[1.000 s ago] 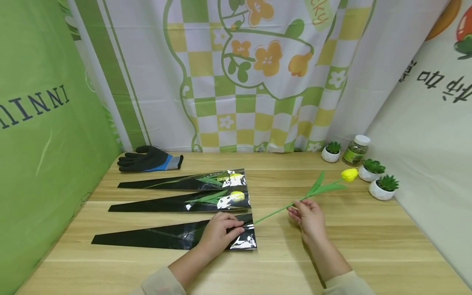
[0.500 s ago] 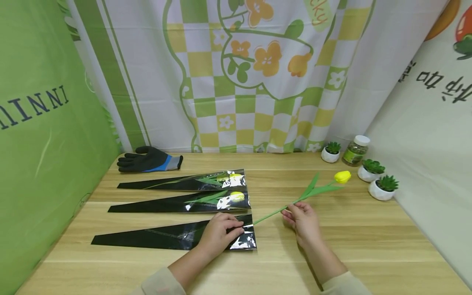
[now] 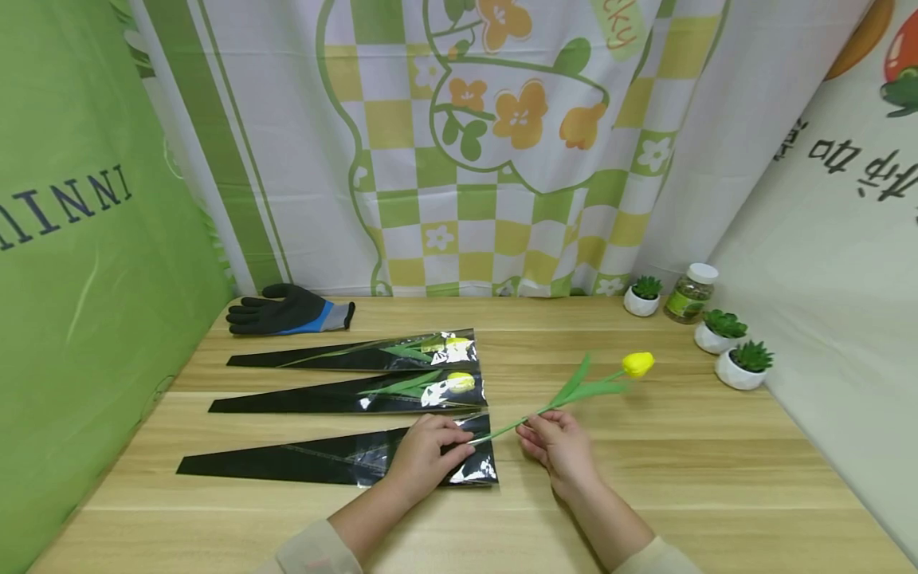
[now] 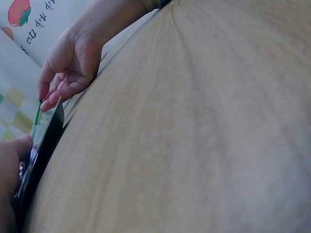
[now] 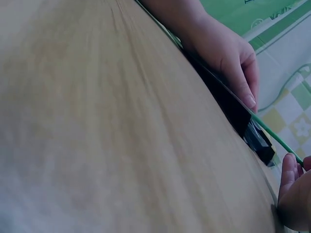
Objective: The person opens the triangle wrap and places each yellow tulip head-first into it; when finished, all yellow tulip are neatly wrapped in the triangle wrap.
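Observation:
A yellow artificial tulip (image 3: 637, 364) with green leaves slants up to the right in the head view. Thumb and fingertips of my right hand (image 3: 564, 453) pinch its green stem below the leaves. The lower stem runs into the mouth of the nearest black flower sleeve (image 3: 308, 458), which has a clear front. Over the wide end of that sleeve lies my left hand (image 3: 433, 453), its thumb and forefinger gripping the film at the mouth, beside the stem. The left wrist view shows the right hand (image 4: 73, 73) holding the stem (image 4: 37, 114) just beyond the sleeve's edge.
Two more sleeves (image 3: 287, 400), each with a yellow tulip inside, lie behind the nearest one. A black and blue work glove (image 3: 287, 309) rests at the back left. A lidded jar (image 3: 691, 295) and small potted succulents (image 3: 744, 368) stand at the right.
My right hand has moved left and slightly nearer with the tulip, and more of the stem is inside the sleeve. The left hand has stayed in place.

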### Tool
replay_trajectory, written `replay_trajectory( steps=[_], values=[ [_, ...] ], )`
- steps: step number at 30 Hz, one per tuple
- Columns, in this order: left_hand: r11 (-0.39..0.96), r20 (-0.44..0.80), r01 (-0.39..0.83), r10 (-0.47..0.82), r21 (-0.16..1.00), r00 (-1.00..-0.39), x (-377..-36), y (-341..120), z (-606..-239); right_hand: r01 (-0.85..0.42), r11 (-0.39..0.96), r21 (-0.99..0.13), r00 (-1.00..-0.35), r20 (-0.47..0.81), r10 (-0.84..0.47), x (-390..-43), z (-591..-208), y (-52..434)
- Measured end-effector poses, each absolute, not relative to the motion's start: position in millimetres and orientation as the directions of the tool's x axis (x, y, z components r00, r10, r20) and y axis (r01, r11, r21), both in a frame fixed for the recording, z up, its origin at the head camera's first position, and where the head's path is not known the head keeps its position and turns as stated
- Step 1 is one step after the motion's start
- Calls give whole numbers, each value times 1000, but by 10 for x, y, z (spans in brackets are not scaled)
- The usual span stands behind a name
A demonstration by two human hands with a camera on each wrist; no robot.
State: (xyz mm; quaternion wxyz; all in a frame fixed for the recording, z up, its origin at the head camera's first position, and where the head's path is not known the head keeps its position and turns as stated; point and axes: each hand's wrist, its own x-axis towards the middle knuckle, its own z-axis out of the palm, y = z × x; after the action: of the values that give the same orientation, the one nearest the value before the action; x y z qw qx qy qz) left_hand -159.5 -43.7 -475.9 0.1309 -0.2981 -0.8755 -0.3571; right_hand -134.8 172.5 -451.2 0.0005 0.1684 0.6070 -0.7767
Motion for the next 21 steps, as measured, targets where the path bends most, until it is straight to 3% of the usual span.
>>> replay_trajectory(
  steps=[21],
  values=[
    [589,425,620,451,519,-785,-1588,-440,-4758,305,-287,-908,-936,-341,83,-1221,-4496,1722]
  ],
)
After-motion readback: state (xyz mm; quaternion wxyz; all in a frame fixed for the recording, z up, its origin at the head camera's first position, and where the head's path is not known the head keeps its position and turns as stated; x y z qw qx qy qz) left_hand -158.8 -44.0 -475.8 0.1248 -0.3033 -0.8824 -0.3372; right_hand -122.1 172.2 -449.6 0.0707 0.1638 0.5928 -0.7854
